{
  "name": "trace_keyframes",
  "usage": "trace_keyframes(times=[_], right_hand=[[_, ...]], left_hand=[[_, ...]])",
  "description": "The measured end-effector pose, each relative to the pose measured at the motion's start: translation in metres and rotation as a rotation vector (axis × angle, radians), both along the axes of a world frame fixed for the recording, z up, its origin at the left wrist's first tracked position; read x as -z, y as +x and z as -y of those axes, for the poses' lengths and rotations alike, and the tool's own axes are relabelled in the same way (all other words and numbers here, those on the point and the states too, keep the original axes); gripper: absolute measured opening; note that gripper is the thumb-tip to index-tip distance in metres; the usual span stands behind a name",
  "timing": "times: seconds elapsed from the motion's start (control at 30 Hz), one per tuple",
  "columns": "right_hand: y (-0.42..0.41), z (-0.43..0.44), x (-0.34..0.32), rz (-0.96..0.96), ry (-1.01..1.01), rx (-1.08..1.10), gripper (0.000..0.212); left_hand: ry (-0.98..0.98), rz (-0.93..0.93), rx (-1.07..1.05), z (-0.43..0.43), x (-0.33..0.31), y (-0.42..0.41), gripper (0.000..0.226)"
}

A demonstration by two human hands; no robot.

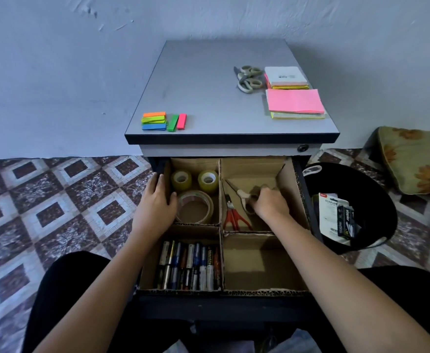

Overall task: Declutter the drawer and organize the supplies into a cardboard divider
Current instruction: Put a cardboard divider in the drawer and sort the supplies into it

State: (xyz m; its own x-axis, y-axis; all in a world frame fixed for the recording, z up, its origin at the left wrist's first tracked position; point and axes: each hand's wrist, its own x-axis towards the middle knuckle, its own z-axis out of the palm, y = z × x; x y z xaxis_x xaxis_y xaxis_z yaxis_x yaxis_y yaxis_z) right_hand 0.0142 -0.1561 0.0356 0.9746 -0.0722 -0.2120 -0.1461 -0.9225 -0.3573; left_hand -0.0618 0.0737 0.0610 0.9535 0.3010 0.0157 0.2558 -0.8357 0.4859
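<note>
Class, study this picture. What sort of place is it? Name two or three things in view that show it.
Probably a room in a home: patterned floor tiles, a flowered cushion on the floor by the plain wall, and a small grey-topped cabinet with sticky notes on it.

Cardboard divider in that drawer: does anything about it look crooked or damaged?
Yes. The cardboard panel on the right of the back-right compartment leans inward instead of standing upright, beside the right hand gripping grey scissors. The tape rolls and pens sit neatly.
</note>
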Motion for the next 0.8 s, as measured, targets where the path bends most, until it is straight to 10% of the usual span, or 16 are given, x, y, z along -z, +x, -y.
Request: trace_keyframes(times=[0.8], right_hand=[[-0.006, -0.001, -0.012, 0.149, 0.177, -0.087, 0.024]], left_hand=[[0.029, -0.002, 0.016, -0.002, 0.004, -0.001, 0.061]])
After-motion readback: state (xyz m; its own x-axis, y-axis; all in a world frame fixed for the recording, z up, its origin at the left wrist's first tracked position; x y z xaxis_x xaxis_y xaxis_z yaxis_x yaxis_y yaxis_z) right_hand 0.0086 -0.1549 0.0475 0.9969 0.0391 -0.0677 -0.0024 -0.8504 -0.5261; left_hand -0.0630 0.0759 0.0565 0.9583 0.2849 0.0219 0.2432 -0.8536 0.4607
